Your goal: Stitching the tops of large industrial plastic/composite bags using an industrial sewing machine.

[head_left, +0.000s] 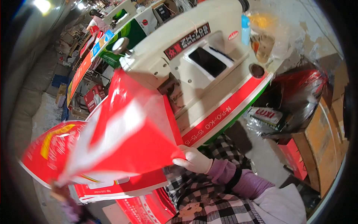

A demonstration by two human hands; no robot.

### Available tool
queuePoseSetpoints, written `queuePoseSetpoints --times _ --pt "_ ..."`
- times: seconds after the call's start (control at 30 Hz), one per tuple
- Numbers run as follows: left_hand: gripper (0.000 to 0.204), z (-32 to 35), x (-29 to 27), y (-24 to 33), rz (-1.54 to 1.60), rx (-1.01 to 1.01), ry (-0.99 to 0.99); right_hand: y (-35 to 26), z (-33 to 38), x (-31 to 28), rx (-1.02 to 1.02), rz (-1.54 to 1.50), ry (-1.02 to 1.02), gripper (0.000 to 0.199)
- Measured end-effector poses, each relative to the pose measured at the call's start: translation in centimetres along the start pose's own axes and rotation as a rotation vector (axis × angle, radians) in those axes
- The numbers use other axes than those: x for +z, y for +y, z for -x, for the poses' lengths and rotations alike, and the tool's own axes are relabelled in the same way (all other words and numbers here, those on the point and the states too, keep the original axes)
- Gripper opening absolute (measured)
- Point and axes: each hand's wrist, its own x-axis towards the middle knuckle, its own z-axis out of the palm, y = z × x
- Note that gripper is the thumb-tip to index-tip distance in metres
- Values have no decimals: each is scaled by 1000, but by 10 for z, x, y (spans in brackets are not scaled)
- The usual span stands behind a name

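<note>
A red and white printed sack (149,140), partly smeared by motion, is stretched in front of me. My right hand (194,159), in a white glove, pinches its right edge. At the lower left my left hand (59,191) is blurred, with the corner of the sack drawn together in its fingers. Behind the sack stands a large cream sewing machine (149,48); the sack hides part of its needle area. More printed red sacks (52,149) lie under and left of the raised one, and another stack (147,209) sits lower, near my lap.
On the machine lie a black phone (207,61) and a pen (221,53). A light blue bottle (245,30) stands at its far right end. Cardboard boxes (317,145) and plastic-wrapped goods (298,89) crowd the right side. Farther back, a person (97,23) is beside other machines.
</note>
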Motion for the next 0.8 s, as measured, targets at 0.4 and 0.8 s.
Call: queuePoseSetpoints --times 0.4,0.8 --pt "10 322 71 -25 -939 623 -255 56 14 -47 41 77 -127 22" --pt "6 118 136 -174 -1168 637 -342 45 -98 64 -317 902 -393 36"
